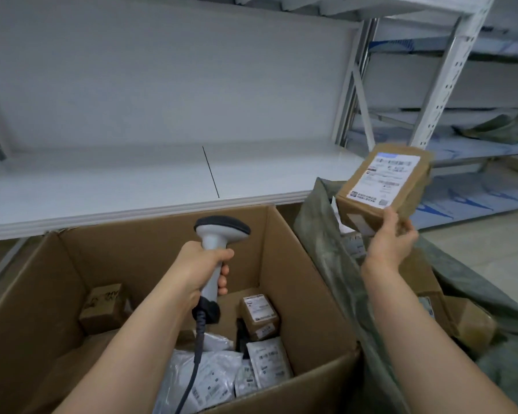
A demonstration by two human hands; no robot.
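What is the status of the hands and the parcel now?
Left hand grips scanner over open box. Right hand holds parcel, label up, above sack. Nothing between scanner and label.

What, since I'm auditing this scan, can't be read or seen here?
All in the head view:
- Parcel in the right hand: label print blurred and too small to read.
- Scanner in the left hand: its window faces away; its cable is cut off by the bottom edge.
- Green sack: folds and the right forearm hide most contents.
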